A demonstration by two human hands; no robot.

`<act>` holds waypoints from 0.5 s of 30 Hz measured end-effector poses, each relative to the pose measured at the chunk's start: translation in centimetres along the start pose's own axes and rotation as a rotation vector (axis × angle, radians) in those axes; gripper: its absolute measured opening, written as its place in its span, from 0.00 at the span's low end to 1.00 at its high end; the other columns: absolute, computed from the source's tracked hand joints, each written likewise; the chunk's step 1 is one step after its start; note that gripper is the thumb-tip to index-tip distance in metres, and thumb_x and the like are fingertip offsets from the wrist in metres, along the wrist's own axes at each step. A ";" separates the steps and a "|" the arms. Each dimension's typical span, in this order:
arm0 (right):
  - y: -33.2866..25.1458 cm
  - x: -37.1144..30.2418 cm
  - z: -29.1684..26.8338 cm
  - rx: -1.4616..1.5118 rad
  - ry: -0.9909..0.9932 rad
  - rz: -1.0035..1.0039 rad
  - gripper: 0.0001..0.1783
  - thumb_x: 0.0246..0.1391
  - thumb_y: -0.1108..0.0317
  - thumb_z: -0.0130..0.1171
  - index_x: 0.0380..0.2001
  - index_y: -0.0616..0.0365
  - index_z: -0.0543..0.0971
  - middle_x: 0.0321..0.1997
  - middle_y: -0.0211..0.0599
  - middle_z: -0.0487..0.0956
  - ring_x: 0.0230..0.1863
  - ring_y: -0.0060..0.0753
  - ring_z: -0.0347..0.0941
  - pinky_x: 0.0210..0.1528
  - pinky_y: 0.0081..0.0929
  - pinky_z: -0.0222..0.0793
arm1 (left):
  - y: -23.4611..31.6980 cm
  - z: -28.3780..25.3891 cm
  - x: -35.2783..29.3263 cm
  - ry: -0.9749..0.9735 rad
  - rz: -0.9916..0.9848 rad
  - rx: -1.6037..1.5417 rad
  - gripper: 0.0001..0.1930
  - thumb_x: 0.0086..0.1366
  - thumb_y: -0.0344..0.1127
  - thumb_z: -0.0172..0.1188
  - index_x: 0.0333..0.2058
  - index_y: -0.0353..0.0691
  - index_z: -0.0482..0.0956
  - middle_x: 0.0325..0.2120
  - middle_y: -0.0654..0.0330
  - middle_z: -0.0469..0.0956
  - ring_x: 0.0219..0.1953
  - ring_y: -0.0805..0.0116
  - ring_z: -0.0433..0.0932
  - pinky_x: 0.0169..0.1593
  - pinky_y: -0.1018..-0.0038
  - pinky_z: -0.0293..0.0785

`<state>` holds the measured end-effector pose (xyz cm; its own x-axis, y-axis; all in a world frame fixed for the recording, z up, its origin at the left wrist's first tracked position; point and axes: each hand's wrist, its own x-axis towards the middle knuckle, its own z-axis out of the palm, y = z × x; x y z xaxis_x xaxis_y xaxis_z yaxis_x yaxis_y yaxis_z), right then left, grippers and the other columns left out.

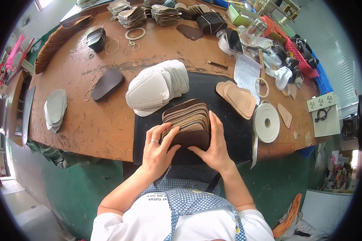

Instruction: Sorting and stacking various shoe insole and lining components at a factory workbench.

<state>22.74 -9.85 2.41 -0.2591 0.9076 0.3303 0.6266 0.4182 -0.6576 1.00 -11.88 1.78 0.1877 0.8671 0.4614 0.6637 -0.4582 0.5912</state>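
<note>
A thick stack of dark brown leather pieces (192,138) with tan edges stands on the black mat (233,136) in front of me. My left hand (156,150) is closed on its left side, fingers over the top edges and thumb at the near face. From the right, my right hand (215,146) presses along the stack's side, its thumb near the front bottom corner. Just beyond lies a fanned pile of white stitched pieces (157,86). To the right, several tan leather pieces (236,99) overlap on the mat.
A white tape roll (267,123) lies right of the mat. On the left are a dark sole-shaped stack (108,84) and a pile of grey pieces (55,109). Further stacks (165,15) line the far edge. A pink basket (299,60) and a white socket box (323,114) stand right.
</note>
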 end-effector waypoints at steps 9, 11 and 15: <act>0.0 -1.0 1.0 -0.172 0.342 -0.244 0.28 0.45 0.74 0.77 0.52 0.60 0.81 0.45 0.39 0.77 0.45 0.43 0.74 0.46 0.34 0.74 | 0.8 1.2 -1.2 0.063 0.094 0.189 0.33 0.48 0.23 0.73 0.57 0.40 0.81 0.54 0.55 0.75 0.53 0.52 0.74 0.52 0.63 0.77; 0.0 -1.5 0.9 -0.084 0.335 -0.248 0.27 0.45 0.74 0.77 0.51 0.59 0.81 0.42 0.41 0.79 0.40 0.43 0.76 0.42 0.33 0.75 | 0.6 1.7 -1.2 0.100 0.130 0.159 0.30 0.48 0.22 0.73 0.54 0.39 0.82 0.50 0.55 0.77 0.50 0.53 0.76 0.49 0.64 0.77; -0.3 -0.9 -0.5 0.285 0.249 -0.025 0.09 0.66 0.70 0.59 0.45 0.63 0.82 0.37 0.42 0.81 0.35 0.38 0.78 0.37 0.28 0.75 | -0.1 1.2 -0.7 0.196 0.126 0.007 0.20 0.49 0.19 0.72 0.43 0.36 0.82 0.38 0.56 0.81 0.41 0.56 0.79 0.42 0.66 0.79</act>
<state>23.12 -10.78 2.63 -0.0634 0.8748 0.4802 0.3837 0.4656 -0.7975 1.72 -12.21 0.59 0.1253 0.7482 0.6515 0.6492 -0.5584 0.5165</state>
